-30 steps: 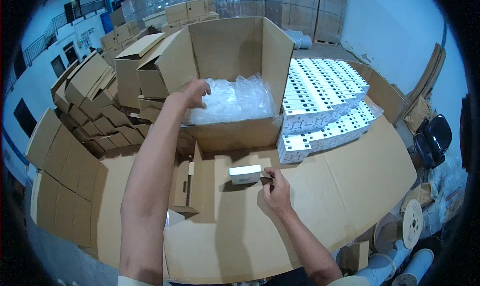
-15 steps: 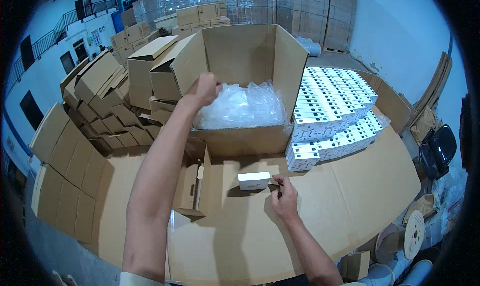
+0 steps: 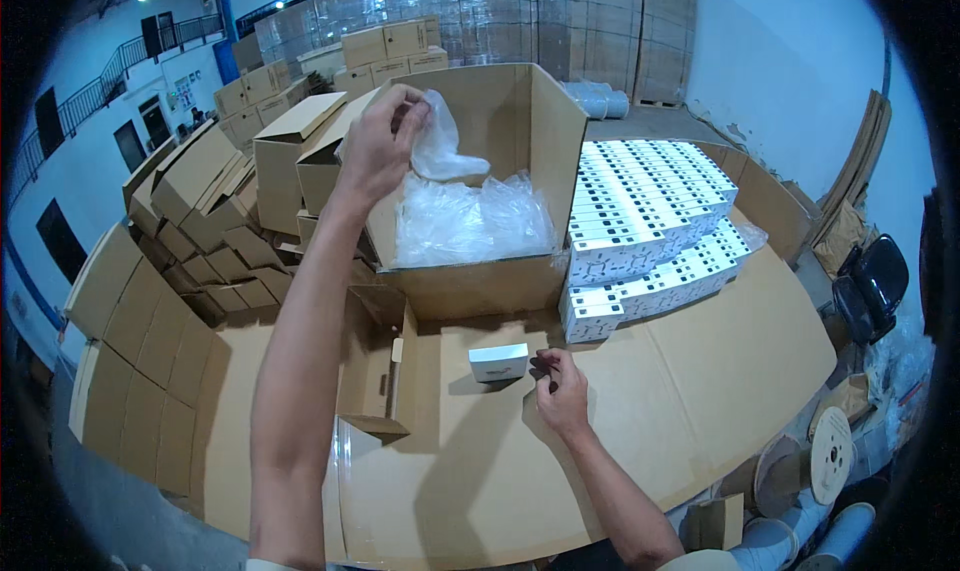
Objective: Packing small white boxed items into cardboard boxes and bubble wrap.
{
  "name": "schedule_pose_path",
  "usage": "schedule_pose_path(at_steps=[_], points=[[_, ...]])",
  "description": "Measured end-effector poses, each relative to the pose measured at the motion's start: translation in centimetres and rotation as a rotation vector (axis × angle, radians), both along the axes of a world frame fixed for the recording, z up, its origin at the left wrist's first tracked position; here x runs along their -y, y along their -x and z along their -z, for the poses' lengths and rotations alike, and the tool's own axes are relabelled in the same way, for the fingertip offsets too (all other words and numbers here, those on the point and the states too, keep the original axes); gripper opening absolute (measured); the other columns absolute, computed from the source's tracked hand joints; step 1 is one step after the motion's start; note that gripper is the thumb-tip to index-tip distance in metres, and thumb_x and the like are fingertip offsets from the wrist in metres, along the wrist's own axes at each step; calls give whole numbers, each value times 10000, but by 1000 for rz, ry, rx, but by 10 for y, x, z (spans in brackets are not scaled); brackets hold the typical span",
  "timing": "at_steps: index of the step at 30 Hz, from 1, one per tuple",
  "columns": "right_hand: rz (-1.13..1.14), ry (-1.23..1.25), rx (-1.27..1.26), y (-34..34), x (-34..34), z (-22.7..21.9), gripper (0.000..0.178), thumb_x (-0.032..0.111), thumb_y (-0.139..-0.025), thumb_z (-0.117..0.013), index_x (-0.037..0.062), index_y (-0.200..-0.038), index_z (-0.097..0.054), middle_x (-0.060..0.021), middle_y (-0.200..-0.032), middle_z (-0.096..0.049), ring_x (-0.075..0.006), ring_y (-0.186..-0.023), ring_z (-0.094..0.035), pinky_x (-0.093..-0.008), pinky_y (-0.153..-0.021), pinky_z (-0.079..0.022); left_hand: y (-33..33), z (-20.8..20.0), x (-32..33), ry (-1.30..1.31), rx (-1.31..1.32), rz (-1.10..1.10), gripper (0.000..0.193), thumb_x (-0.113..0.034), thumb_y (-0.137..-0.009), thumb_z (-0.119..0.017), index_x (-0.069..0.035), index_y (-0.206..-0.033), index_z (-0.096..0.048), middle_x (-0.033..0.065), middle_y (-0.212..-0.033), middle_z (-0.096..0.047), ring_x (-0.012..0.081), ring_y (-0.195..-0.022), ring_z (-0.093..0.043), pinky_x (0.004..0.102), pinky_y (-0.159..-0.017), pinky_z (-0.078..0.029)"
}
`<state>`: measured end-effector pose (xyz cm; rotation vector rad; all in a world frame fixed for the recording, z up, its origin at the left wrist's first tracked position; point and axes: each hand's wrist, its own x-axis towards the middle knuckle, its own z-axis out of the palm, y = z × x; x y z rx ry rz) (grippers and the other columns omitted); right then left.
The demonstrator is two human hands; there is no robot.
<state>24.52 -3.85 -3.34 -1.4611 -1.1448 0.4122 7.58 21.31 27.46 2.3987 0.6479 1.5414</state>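
One translucent, milky plastic bag (image 3: 440,146), limp and crumpled, is gripped at its upper end between the thumb and fingers of the left hand (image 3: 380,141); the gripped end is partly covered by the fingers. The bag is held above one large, open-topped brown cardboard carton (image 3: 480,289), stood toward the far edge of the brown cardboard-covered worktop (image 3: 700,391). The carton is filled in its lower part with crumpled clear plastic bags (image 3: 475,223), whose number cannot be made out; its left wall is partly hidden by the left hand and wrist. One small white rectangular box (image 3: 498,363) is placed between the carton and the worktop's near edge; its printed front is too small to be read. The right hand (image 3: 560,389) is rested just beside the box's right end, fingers half curled; whether the box is touched, or anything is held in the dark hollow of the fingers, cannot be told. One narrow, open brown cardboard box (image 3: 376,381) is set left of the white box, partly covered by the left forearm. Stacked white boxes with dark square marks (image 3: 645,206) are ranked right of the carton, their lower rear rows hidden. Both forearms are cut off below.
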Motion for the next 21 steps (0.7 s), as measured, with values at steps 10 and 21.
schedule_pose_path(at_steps=[10,21], points=[[-106,-150,-461,-13,34,-29,200,112,-1014,-498,-3,-1141,-602,-104,-1072,-687,-154,-935,-649,-298,-869,-511,22,106,169,493,142,309,145,-121,-1037,-583,9,-1078,-630,-3,-823,-607,66,-774,-552,242,-710,-474],[-448,24,-18,25,42,-56,213,171,-966,-679,-25,-1044,-645,-117,-857,-700,-175,-748,-650,-334,-697,-529,26,241,223,786,57,276,156,-117,-1027,-602,16,-1076,-665,76,-887,-685,86,-815,-613,278,-738,-525]])
